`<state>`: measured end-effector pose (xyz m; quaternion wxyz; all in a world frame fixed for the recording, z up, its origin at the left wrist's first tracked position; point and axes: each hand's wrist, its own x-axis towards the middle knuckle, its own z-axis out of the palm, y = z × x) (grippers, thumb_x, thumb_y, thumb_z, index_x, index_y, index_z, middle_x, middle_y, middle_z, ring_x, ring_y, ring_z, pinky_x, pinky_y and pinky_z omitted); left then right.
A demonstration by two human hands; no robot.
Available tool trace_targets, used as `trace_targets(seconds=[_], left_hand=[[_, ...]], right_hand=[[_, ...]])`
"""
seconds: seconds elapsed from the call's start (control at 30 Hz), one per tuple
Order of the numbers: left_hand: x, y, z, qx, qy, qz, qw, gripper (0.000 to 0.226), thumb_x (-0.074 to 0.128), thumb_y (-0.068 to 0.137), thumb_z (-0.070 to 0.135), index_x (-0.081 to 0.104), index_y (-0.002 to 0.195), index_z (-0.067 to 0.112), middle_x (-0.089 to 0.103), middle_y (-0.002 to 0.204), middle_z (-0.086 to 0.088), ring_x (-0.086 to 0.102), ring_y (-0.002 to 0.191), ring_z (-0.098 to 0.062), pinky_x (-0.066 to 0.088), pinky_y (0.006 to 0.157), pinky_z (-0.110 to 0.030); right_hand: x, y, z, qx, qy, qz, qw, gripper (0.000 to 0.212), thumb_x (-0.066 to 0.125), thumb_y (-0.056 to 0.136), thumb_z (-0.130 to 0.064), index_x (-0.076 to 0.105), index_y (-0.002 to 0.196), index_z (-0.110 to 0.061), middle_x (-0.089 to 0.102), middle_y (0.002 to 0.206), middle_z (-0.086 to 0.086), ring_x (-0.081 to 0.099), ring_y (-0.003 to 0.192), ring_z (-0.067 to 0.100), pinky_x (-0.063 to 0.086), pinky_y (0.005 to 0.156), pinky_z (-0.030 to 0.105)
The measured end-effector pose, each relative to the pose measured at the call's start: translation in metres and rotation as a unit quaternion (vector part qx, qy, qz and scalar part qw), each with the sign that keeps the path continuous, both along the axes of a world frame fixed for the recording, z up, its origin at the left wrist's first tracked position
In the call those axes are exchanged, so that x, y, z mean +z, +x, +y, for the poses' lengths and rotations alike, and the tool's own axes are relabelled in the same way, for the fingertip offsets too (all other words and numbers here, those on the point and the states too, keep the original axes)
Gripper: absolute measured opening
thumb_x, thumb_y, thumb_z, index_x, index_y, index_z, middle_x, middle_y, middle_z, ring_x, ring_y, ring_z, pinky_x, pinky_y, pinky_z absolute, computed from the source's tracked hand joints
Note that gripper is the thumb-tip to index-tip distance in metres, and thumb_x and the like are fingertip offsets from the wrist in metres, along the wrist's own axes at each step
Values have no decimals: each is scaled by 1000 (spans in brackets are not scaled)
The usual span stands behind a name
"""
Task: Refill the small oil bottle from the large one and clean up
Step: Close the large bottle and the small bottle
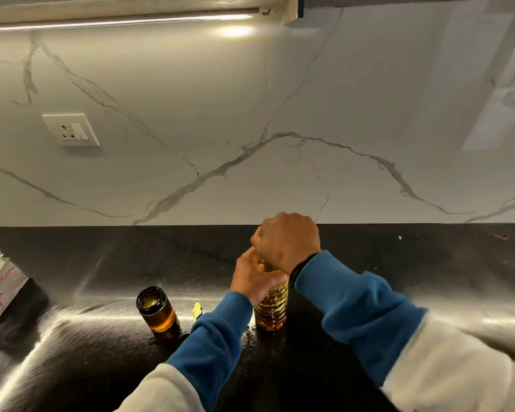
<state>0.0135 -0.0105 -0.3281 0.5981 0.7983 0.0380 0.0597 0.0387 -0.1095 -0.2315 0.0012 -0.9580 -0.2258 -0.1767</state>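
While the large oil bottle [271,307] stands upright on the dark, glossy surface [369,257], both hands are gathered at its top. The left hand [254,279] curls its fingers around the upper part of the bottle, just under the neck, holding it steady. The right hand [287,242] sits above it, closed down over the bottle's top with the knuckles up; what lies under its palm is hidden, so a cap cannot be made out. Golden oil fills the ribbed lower body of the bottle.

Near the bottle, to its left and apart from it, the small oil bottle [156,310] stands open-mouthed, a dark glass jar with amber oil in its lower part. Between the two, a small yellow piece [196,310] lies on the surface, partly hidden by the blue sleeve [217,337]. A wet patch [247,337] shines by the base of the large bottle.

At the far left edge sits a tissue box [0,295] with red print. A wall socket [71,129] is set in the marbled backsplash [250,129]
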Motion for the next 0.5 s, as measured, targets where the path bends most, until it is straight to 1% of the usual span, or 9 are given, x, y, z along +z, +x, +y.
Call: trace_targets(seconds=[0.03,0.1,0.2,0.23,0.3,0.33,0.4,0.43,0.5], left_hand=[[0,0,-1,-2,-3,0,1000,47,85,71,0,63,106,21,71,94,7,69,85,-4,55,69,-17],[-1,-1,0,-8,-6,-1,1000,50,84,72,3,63,114,19,72,98,7,70,90,-5,57,75,-21],[0,0,4,-25,14,0,1000,44,83,73,11,64,112,22,72,102,4,69,98,-11,57,83,-23],[-1,0,5,-31,15,-2,999,45,83,73,14,64,112,23,73,102,4,69,98,-11,58,85,-24],[0,0,5,-28,8,2,1000,50,85,68,19,62,112,23,72,102,2,71,98,-14,60,90,-32],[0,-1,4,-26,8,2,1000,48,86,67,19,62,109,24,71,103,2,70,99,-14,60,92,-36],[0,-1,4,-25,17,-3,1000,42,85,71,14,61,100,31,66,106,7,65,105,-13,57,97,-38],[1,-2,3,-25,18,-8,999,42,85,72,13,61,98,35,64,109,9,63,109,-14,56,98,-39],[1,0,4,-31,7,-14,999,51,84,70,17,60,100,50,65,117,5,63,114,-18,55,99,-40]], right_hand=[[-1,-1,0,-19,19,15,1000,44,36,100,-47,59,76,-18,55,69,1,57,67,19,40,60,31],[0,-2,-3,-22,46,45,998,47,35,98,-52,60,78,-18,54,69,0,57,69,19,41,62,31],[5,7,-11,86,4,36,996,56,36,95,-68,61,86,-18,53,73,-2,55,70,16,40,64,29],[8,12,-14,132,-16,40,990,58,37,93,-70,61,90,-17,53,75,-2,54,71,15,38,65,27],[15,22,-18,203,-65,40,976,58,38,94,-69,60,97,-16,55,79,-1,54,71,15,37,65,26],[16,26,-19,225,-95,31,969,57,36,96,-66,61,96,-16,56,79,-1,54,70,15,37,65,26],[15,29,-20,244,-135,13,960,57,29,100,-60,64,86,-17,57,72,-1,53,64,13,35,62,25],[14,28,-19,238,-138,7,961,58,27,102,-56,63,80,-17,55,67,-2,50,60,12,32,60,24],[9,23,-17,201,-112,-5,973,56,27,102,-51,57,70,-17,46,58,-3,44,54,11,27,55,24]])
